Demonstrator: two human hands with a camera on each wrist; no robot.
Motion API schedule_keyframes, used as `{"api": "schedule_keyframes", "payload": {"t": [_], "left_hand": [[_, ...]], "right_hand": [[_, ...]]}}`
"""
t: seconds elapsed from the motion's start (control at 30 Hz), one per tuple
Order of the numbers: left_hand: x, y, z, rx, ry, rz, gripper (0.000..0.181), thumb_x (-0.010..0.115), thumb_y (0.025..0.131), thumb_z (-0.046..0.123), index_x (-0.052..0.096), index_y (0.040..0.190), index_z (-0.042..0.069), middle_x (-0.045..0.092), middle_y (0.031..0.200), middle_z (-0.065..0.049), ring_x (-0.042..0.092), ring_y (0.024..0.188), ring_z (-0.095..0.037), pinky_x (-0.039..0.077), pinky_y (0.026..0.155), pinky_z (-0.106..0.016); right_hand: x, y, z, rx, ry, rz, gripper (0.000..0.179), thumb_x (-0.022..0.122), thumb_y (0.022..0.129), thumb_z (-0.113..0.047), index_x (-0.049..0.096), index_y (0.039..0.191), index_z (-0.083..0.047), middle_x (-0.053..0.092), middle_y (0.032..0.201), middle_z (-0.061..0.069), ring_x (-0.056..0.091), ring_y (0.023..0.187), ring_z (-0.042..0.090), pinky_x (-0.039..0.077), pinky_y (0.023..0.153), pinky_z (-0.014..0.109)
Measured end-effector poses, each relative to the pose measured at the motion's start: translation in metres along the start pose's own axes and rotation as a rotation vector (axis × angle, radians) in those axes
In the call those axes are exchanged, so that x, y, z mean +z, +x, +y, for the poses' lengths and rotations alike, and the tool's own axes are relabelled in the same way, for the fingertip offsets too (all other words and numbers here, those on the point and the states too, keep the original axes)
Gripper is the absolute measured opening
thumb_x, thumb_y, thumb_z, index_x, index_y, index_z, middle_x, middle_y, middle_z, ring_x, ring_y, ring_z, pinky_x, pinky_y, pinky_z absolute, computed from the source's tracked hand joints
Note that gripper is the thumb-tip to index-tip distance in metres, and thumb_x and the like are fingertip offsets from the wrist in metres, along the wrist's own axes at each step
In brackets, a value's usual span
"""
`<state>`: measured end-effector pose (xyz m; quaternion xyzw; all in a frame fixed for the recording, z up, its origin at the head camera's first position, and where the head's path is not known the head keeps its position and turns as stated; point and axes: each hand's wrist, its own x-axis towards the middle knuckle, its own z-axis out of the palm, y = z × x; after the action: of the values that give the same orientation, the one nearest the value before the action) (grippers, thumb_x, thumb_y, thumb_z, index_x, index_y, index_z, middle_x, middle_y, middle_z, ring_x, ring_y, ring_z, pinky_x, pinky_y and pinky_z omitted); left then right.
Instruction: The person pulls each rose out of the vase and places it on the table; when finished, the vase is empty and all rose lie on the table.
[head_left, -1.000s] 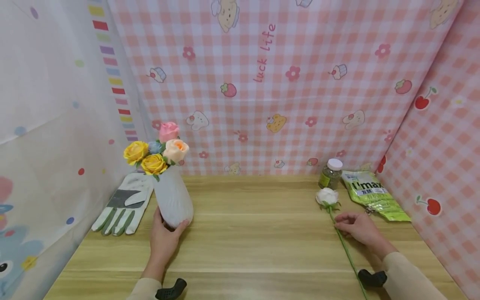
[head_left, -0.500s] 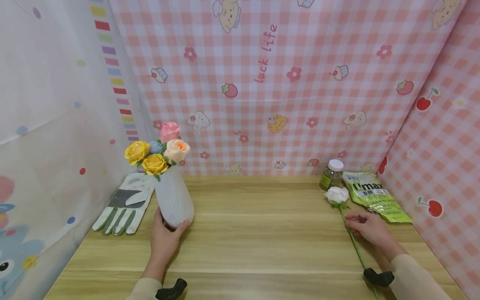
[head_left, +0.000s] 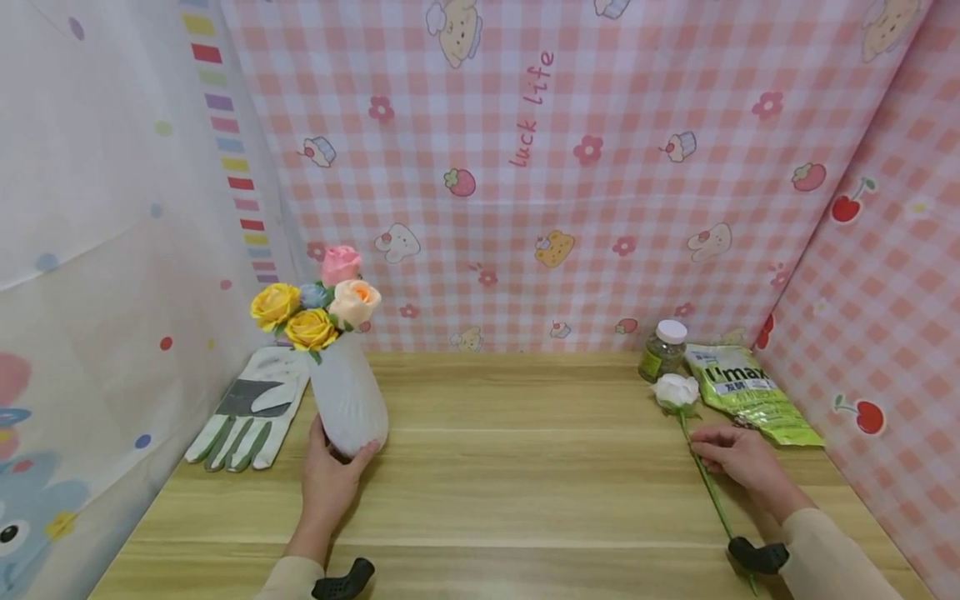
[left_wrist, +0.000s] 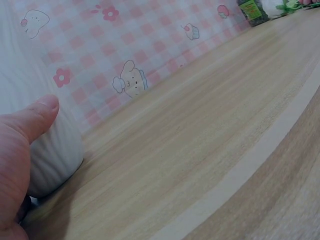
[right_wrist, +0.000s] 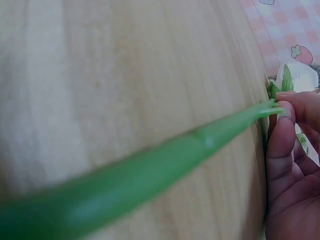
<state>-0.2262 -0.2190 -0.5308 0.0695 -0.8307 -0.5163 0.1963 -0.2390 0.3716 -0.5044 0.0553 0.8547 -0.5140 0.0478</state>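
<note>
My left hand (head_left: 332, 479) grips the lower part of a white ribbed vase (head_left: 349, 396), its thumb (left_wrist: 42, 115) across the side in the left wrist view. In the vase stand artificial roses: two yellow roses (head_left: 311, 329), a pink rose (head_left: 341, 265), a peach rose (head_left: 356, 302) and a small blue flower (head_left: 313, 295). At the right, my right hand (head_left: 738, 462) pinches the green stem of a white rose (head_left: 677, 390) between thumb and fingers. The stem (right_wrist: 175, 160) runs toward the near side, close over the table; its bloom points to the back.
A white and green glove (head_left: 247, 408) lies left of the vase. Behind the white rose stand a jar with a white lid (head_left: 663, 350) and a green packet (head_left: 750, 393). The wooden table (head_left: 517, 467) meets a pink checked cloth (head_left: 525, 208) at the back.
The right hand has moved the white rose slightly to the right, toward the packet, and then held still. The left hand and vase have stayed in place.
</note>
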Motion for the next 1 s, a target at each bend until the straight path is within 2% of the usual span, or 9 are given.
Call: {"api": "schedule_keyframes", "payload": {"t": [0.13,0.27,0.4,0.5,0.57,0.67,0.87,1.0], "left_hand": [[0.002,-0.001,-0.001,0.0,-0.008,-0.002,0.1,0.079,0.08,0.038,0.017,0.153,0.01,0.035,0.146,-0.02,0.039,0.131,-0.036,0.035,0.103,-0.052],[0.003,-0.001,0.0,-0.008,-0.008,-0.006,0.101,0.079,0.079,0.039,0.017,0.153,0.01,0.035,0.146,-0.02,0.039,0.131,-0.036,0.035,0.102,-0.051],[0.002,-0.001,-0.001,-0.017,-0.02,-0.008,0.101,0.079,0.079,0.039,0.017,0.153,0.011,0.035,0.146,-0.02,0.039,0.131,-0.036,0.035,0.102,-0.051],[0.0,0.001,-0.001,-0.017,-0.019,-0.009,0.101,0.079,0.079,0.039,0.016,0.153,0.011,0.035,0.146,-0.019,0.038,0.131,-0.035,0.035,0.103,-0.051],[-0.001,0.002,0.0,-0.013,-0.012,-0.013,0.101,0.079,0.079,0.039,0.016,0.153,0.011,0.035,0.146,-0.019,0.038,0.131,-0.035,0.035,0.103,-0.052],[-0.003,0.003,0.0,-0.013,-0.01,-0.012,0.101,0.079,0.079,0.039,0.016,0.153,0.012,0.035,0.146,-0.019,0.038,0.131,-0.035,0.035,0.102,-0.052],[-0.003,0.002,-0.001,-0.006,-0.023,0.001,0.101,0.081,0.078,0.038,0.018,0.153,0.01,0.037,0.145,-0.019,0.04,0.129,-0.035,0.036,0.101,-0.051],[-0.001,0.0,0.003,0.004,-0.03,-0.004,0.1,0.08,0.079,0.036,0.019,0.152,0.008,0.037,0.144,-0.02,0.04,0.129,-0.036,0.036,0.101,-0.052]], "right_hand": [[-0.003,-0.003,-0.003,0.002,0.017,-0.016,0.041,0.068,0.092,-0.02,0.061,0.118,0.01,0.069,0.088,0.002,0.061,0.072,0.01,0.053,0.063,0.028],[-0.011,-0.008,-0.022,-0.036,-0.028,-0.026,0.048,0.064,0.094,-0.029,0.058,0.123,0.009,0.066,0.088,0.008,0.059,0.072,0.014,0.051,0.063,0.031],[-0.012,-0.013,-0.065,-0.113,-0.129,-0.035,0.053,0.061,0.094,-0.04,0.058,0.127,0.002,0.064,0.095,0.013,0.056,0.078,0.021,0.05,0.066,0.034],[0.0,-0.017,-0.107,-0.185,-0.133,-0.069,0.051,0.062,0.093,-0.041,0.059,0.127,-0.003,0.063,0.101,0.013,0.056,0.082,0.025,0.05,0.067,0.034],[0.015,-0.018,-0.136,-0.233,-0.102,-0.099,0.047,0.064,0.092,-0.04,0.062,0.123,-0.006,0.064,0.099,0.011,0.056,0.08,0.024,0.05,0.065,0.033],[0.048,-0.018,-0.178,-0.313,-0.058,-0.162,0.041,0.068,0.09,-0.037,0.065,0.119,-0.008,0.065,0.096,0.01,0.058,0.079,0.023,0.05,0.062,0.032],[0.135,-0.022,-0.256,-0.417,-0.01,-0.321,0.029,0.07,0.089,-0.035,0.07,0.111,-0.017,0.066,0.096,0.005,0.058,0.078,0.023,0.051,0.064,0.034],[0.188,-0.022,-0.295,-0.463,0.008,-0.375,0.026,0.072,0.087,-0.035,0.07,0.11,-0.021,0.066,0.099,-0.001,0.06,0.082,0.019,0.053,0.066,0.034]]}}
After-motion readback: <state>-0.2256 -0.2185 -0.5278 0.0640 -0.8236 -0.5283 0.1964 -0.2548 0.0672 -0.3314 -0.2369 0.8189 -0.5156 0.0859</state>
